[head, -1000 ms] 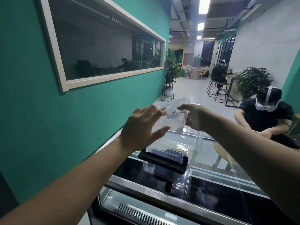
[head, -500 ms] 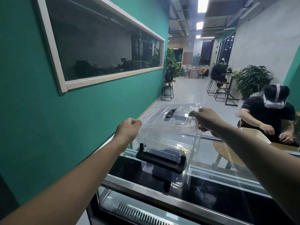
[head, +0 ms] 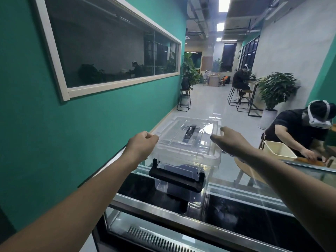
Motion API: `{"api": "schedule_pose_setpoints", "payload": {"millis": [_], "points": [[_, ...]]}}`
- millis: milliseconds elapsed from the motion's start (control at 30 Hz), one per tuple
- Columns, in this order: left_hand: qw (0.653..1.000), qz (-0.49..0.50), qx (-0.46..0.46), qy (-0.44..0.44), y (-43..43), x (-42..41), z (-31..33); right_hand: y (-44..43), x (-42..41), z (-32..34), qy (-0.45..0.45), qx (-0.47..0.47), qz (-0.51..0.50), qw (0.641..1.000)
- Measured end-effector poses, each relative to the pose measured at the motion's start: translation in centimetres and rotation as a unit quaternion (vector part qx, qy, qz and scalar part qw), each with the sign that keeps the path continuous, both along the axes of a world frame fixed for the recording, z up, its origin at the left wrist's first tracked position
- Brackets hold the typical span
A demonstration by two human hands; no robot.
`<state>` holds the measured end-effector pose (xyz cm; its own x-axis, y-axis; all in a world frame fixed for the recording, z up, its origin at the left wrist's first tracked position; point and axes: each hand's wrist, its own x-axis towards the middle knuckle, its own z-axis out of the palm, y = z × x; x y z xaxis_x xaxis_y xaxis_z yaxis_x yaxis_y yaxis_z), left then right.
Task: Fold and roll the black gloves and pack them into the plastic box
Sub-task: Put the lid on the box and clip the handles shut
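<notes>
Your left hand (head: pixel 141 149) is curled into a loose fist, its grip closed against the left edge of the clear lid (head: pixel 189 138); whether the fingers actually pinch the rim you cannot tell from here. Your right hand (head: pixel 230 142) lies flatter, fingers half open and spread along the lid's right edge, touching it without wrapping round.

The lid is transparent moulded plastic, rectangular with rounded corners, ribbed across its top and carrying a small dark recessed handle (head: pixel 189 135) in the middle. It sits level on the plastic box (head: pixel 183 171), a clear, straight-walled bin whose rim flares out under the lid. A black plastic latch (head: pixel 175 180), a wide bar with two upright ends, hangs across the near wall. Through the wall you see a dark mass, the black gloves (head: pixel 179 170), low inside the box; their shape is blurred by glare.

The box stands on a glossy black tabletop (head: pixel 236 206) edged with brushed metal strips, beside a teal wall (head: pixel 54 142). Beyond, a seated person (head: pixel 300 130) in black works near a cream tub (head: pixel 279 150).
</notes>
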<state>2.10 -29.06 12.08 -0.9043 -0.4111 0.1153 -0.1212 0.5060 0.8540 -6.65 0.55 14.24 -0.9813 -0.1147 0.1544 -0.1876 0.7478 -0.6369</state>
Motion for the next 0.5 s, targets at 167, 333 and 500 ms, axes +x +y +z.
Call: {"api": "schedule_pose_setpoints", "payload": {"millis": [167,333,500], "points": [[1.000,-0.009,-0.006,-0.011,0.0,0.1,-0.8,0.4,0.8,-0.7,-0.004,0.006,0.006,1.000],[0.999,-0.016,-0.032,0.006,0.1,-0.2,-1.7,0.4,1.4,-1.8,0.003,-0.003,0.005,1.000],[1.000,-0.016,-0.021,0.012,-0.4,-0.8,-2.6,-0.1,1.9,-2.7,-0.009,-0.100,-0.004,0.995]]}}
